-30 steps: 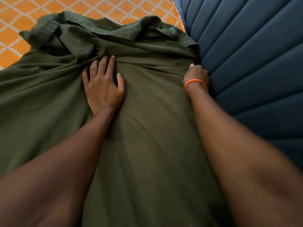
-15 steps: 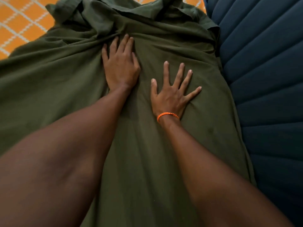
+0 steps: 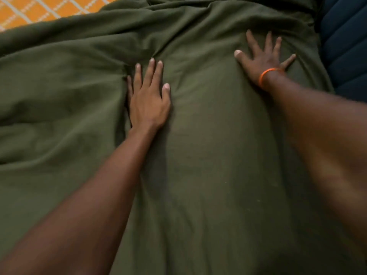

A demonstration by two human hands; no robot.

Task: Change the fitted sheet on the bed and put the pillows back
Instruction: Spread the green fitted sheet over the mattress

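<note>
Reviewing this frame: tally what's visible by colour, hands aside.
Green: 1, the sheet under both flat hands, left hand and right hand
Orange: 2, the patterned surface and the wristband
Dark blue: 1, the padded panel
Total: 4

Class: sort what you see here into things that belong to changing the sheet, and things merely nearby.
Belongs to the job:
green sheet
left hand, flat on it
right hand, spread flat on it

Merely nearby:
orange patterned surface
blue padded panel
orange wristband
</note>
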